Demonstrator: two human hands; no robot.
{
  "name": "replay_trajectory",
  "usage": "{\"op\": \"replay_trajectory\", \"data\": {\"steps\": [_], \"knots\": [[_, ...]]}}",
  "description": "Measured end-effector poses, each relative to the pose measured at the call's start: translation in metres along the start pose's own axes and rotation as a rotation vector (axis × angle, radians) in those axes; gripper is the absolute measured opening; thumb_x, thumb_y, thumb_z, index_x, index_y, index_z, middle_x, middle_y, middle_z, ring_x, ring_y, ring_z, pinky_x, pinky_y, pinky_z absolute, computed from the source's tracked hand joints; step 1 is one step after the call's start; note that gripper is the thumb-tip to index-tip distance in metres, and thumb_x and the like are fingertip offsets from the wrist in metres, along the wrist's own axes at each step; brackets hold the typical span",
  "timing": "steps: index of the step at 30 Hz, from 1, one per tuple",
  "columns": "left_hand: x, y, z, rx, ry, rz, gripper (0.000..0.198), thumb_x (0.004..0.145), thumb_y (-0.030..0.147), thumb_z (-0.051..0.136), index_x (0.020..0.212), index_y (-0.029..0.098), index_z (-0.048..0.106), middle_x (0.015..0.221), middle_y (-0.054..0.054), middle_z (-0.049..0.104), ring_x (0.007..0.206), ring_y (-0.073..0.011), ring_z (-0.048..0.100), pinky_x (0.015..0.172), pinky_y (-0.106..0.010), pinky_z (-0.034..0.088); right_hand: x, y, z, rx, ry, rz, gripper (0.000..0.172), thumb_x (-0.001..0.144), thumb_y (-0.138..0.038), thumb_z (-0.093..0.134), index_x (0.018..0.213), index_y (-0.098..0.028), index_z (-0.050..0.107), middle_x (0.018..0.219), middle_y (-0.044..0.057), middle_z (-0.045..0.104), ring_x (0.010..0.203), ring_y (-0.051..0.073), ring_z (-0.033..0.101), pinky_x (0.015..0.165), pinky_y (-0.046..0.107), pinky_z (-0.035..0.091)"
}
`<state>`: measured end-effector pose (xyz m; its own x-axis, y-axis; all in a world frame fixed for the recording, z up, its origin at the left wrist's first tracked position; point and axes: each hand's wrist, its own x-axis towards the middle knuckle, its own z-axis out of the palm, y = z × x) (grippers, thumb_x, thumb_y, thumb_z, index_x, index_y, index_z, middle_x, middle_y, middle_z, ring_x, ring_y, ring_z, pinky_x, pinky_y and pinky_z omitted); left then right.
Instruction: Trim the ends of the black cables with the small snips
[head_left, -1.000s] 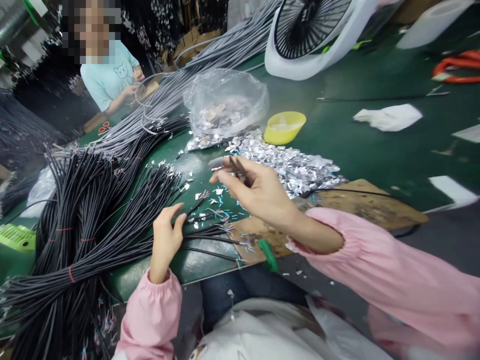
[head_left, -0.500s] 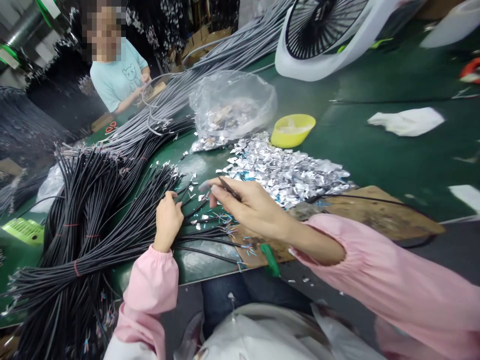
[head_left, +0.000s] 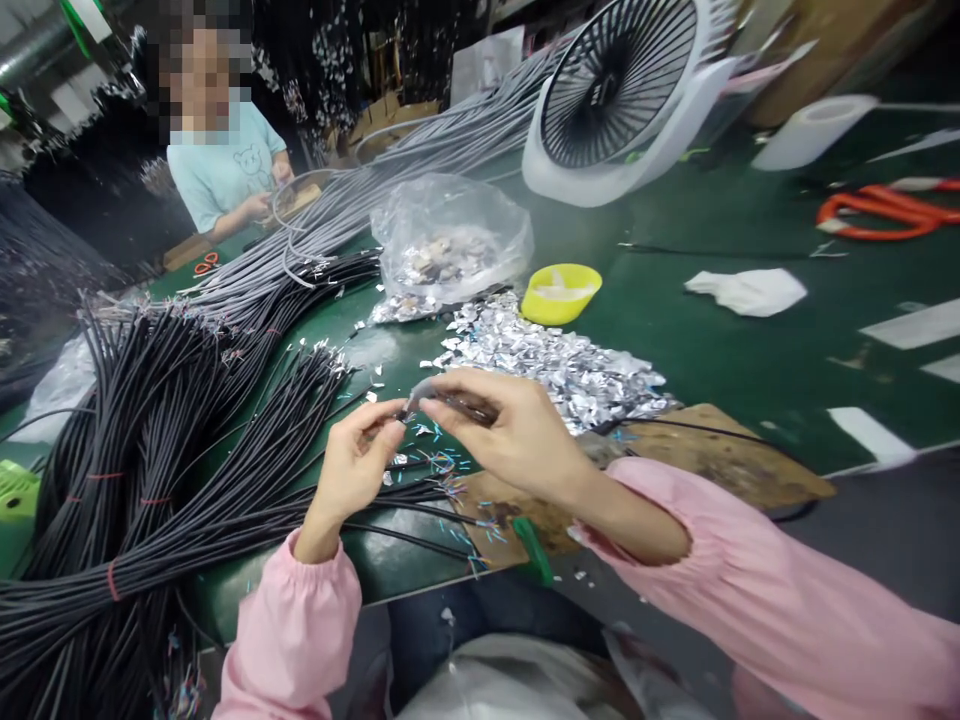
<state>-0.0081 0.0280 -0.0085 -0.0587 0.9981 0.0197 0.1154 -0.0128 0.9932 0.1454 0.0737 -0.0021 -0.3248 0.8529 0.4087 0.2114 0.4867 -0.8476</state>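
My left hand is closed, pinching the end of a black cable between thumb and forefinger. Opposite it, fingertips almost touching, my right hand is closed around a dark slim tool lying across the palm; its exact kind is hidden. Grey covers sit on the right fingertips. Below the hands, several black cables with stripped coloured wire ends reach over a stained brown board. A heap of silvery foil scraps lies just beyond my right hand.
Bundled black cables fill the left side, with grey cables behind. A clear bag of scraps, a yellow cup, a white fan and orange-handled scissors are on the green table. A person works across it.
My left hand has moved up and right from the cable bundle to meet my right hand, now with a cable end in its fingers. The view has shifted slightly to the right.
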Motion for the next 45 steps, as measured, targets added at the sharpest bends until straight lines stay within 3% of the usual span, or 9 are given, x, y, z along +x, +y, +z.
{"op": "replay_trajectory", "data": {"steps": [4, 7, 12, 17, 25, 29, 32, 38, 45], "knots": [[-0.006, 0.001, 0.004, 0.072, 0.158, 0.033, 0.016, 0.069, 0.029, 0.067, 0.074, 0.014, 0.07, 0.066, -0.001, 0.055, 0.053, -0.0076, 0.049, 0.044, -0.017, 0.038, -0.002, -0.002, 0.0, 0.006, -0.03, -0.051, 0.014, 0.08, -0.023, 0.056, 0.079, -0.014, 0.067, 0.068, 0.005, 0.065, 0.057, 0.014, 0.056, 0.051, 0.025, 0.043], [-0.01, 0.001, 0.007, 0.154, 0.216, 0.098, 0.009, 0.071, 0.022, 0.066, 0.074, 0.016, 0.07, 0.066, 0.0, 0.056, 0.059, -0.0092, 0.055, 0.051, -0.018, 0.043, -0.002, -0.004, -0.001, -0.012, -0.032, -0.077, 0.014, 0.08, -0.023, 0.057, 0.078, -0.013, 0.068, 0.066, 0.005, 0.065, 0.054, 0.013, 0.055, 0.048, 0.025, 0.042], [-0.013, 0.0, 0.008, 0.32, 0.285, 0.204, 0.006, 0.073, 0.02, 0.065, 0.072, 0.017, 0.07, 0.065, 0.0, 0.058, 0.059, -0.0097, 0.053, 0.051, -0.019, 0.04, -0.004, -0.004, -0.001, -0.072, -0.012, -0.137, 0.011, 0.08, -0.016, 0.056, 0.08, -0.016, 0.067, 0.064, 0.003, 0.064, 0.055, 0.012, 0.057, 0.049, 0.023, 0.044], [-0.015, 0.001, 0.01, 0.345, 0.273, 0.179, 0.011, 0.077, 0.024, 0.061, 0.076, 0.016, 0.069, 0.064, -0.001, 0.058, 0.058, -0.0105, 0.054, 0.052, -0.02, 0.041, -0.005, -0.005, -0.001, -0.108, 0.046, -0.238, 0.012, 0.079, -0.011, 0.057, 0.083, -0.014, 0.067, 0.063, 0.002, 0.063, 0.051, 0.009, 0.053, 0.046, 0.02, 0.042], [-0.018, 0.002, 0.012, 0.424, 0.27, 0.164, 0.029, 0.087, 0.026, 0.046, 0.066, 0.017, 0.064, 0.06, -0.001, 0.06, 0.054, -0.0101, 0.051, 0.052, -0.023, 0.037, -0.008, -0.006, 0.002, -0.11, 0.054, -0.241, 0.012, 0.079, -0.012, 0.056, 0.082, -0.014, 0.068, 0.059, 0.001, 0.063, 0.049, 0.01, 0.054, 0.046, 0.02, 0.044], [-0.018, 0.002, 0.012, 0.32, 0.314, 0.159, 0.025, 0.086, 0.031, 0.051, 0.073, 0.016, 0.066, 0.064, -0.001, 0.061, 0.052, -0.0094, 0.051, 0.048, -0.021, 0.037, -0.009, -0.002, 0.004, -0.165, 0.033, -0.107, 0.025, 0.08, -0.028, 0.058, 0.101, -0.015, 0.065, 0.08, 0.006, 0.07, 0.065, 0.016, 0.064, 0.059, 0.027, 0.053], [-0.018, 0.001, 0.012, 0.293, 0.388, 0.172, 0.019, 0.081, 0.032, 0.058, 0.076, 0.016, 0.068, 0.062, -0.001, 0.059, 0.052, -0.0093, 0.051, 0.047, -0.021, 0.038, -0.009, 0.0, 0.005, -0.206, -0.007, -0.09, 0.03, 0.085, -0.032, 0.052, 0.108, -0.015, 0.062, 0.098, 0.011, 0.07, 0.082, 0.021, 0.066, 0.07, 0.032, 0.053], [-0.019, 0.001, 0.014, 0.343, 0.448, 0.277, 0.011, 0.078, 0.025, 0.062, 0.075, 0.017, 0.069, 0.061, 0.0, 0.059, 0.056, -0.0098, 0.052, 0.05, -0.02, 0.04, -0.008, -0.003, 0.005, -0.129, -0.078, -0.157, 0.021, 0.087, -0.023, 0.049, 0.092, -0.015, 0.068, 0.071, 0.005, 0.067, 0.06, 0.013, 0.061, 0.055, 0.024, 0.048], [-0.019, -0.001, 0.016, 0.428, 0.532, 0.384, 0.008, 0.077, 0.021, 0.064, 0.07, 0.018, 0.065, 0.061, 0.002, 0.057, 0.057, -0.009, 0.051, 0.052, -0.02, 0.038, -0.008, -0.004, 0.005, -0.085, -0.058, -0.158, 0.02, 0.086, -0.019, 0.052, 0.087, -0.013, 0.071, 0.066, 0.004, 0.065, 0.055, 0.012, 0.058, 0.051, 0.022, 0.045]]}}
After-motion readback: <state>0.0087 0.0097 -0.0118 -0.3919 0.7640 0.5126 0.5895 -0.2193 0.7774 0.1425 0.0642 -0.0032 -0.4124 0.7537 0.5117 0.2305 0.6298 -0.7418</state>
